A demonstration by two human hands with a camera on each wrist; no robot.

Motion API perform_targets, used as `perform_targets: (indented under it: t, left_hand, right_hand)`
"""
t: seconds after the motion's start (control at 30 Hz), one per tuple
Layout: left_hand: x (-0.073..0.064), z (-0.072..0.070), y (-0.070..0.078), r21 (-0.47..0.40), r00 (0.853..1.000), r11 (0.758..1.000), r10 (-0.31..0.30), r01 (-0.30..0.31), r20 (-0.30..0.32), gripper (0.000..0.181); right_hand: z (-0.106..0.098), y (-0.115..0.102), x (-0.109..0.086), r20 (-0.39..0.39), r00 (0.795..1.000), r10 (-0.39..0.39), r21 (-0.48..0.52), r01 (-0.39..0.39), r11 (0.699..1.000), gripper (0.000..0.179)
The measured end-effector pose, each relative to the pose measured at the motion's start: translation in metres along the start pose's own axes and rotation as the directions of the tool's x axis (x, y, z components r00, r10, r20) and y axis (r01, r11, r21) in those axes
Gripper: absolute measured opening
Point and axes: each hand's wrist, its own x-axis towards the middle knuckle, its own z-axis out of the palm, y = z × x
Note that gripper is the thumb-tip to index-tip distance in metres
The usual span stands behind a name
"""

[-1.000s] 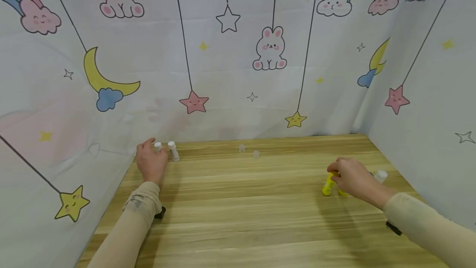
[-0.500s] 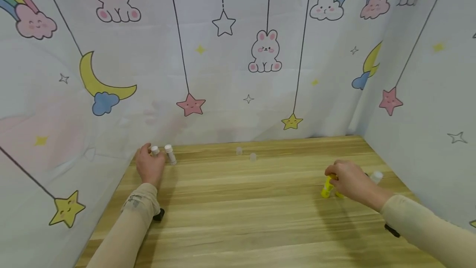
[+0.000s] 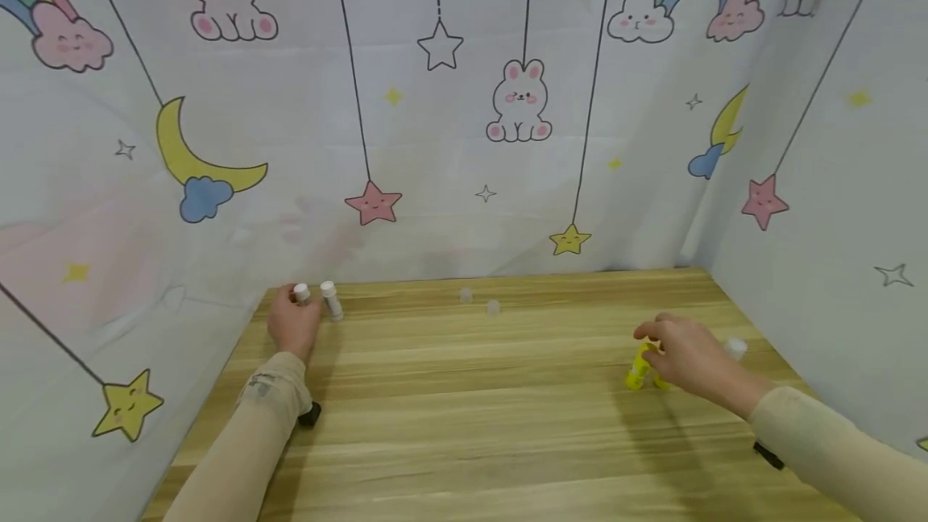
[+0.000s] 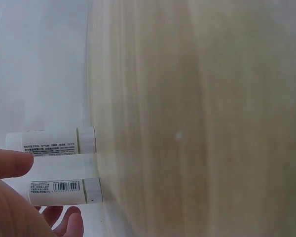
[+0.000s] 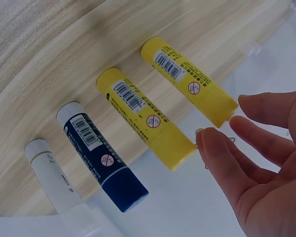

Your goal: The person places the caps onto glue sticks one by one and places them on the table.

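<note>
On the far left of the table, my left hand (image 3: 293, 327) is around an upright white glue stick (image 3: 301, 293), its thumb and fingers spread apart on either side. A second white glue stick (image 3: 332, 301) stands just to the right; the thumb overlaps it in the left wrist view. My right hand (image 3: 692, 357) is on the right side, fingertips parted right at the top of a yellow glue stick (image 5: 187, 81). Beside that one stand another yellow glue stick (image 5: 143, 116), a navy blue glue stick (image 5: 101, 153) and a white glue stick (image 5: 54, 180) with a translucent cap, in a row.
Two small translucent caps (image 3: 494, 308) lie near the back of the wooden table (image 3: 449, 425), between the hands. A white cloth wall (image 3: 435, 143) printed with rabbits, stars and rainbows closes off the back and both sides.
The right hand's fingers have loosened from the top of the yellow glue stick, which stays standing. The left hand's fingers have parted slightly around the white glue stick. The head view has shifted a little.
</note>
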Motion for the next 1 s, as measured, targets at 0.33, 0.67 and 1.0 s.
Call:
perform_targets:
  t: [0.33,0.67,1.0]
  left_hand:
    - [0.003,-0.001,-0.002,0.028,0.998,0.998,-0.061,0.06,0.007,0.041]
    - [0.006,-0.005,-0.007,0.015,0.997,0.997,-0.072,0.072,-0.007,0.036]
    - [0.005,-0.011,0.001,0.067,0.999,0.998,-0.006,0.008,-0.036,0.033]
  right_hand:
    - [-0.011,0.001,-0.003,-0.05,0.999,-0.003,-0.032,0.002,0.999,0.026]
    - [-0.02,-0.003,-0.002,-0.098,0.995,-0.019,-0.052,0.014,0.999,0.026]
    - [-0.024,-0.013,0.002,-0.13,0.99,-0.054,-0.067,0.045,0.997,0.026]
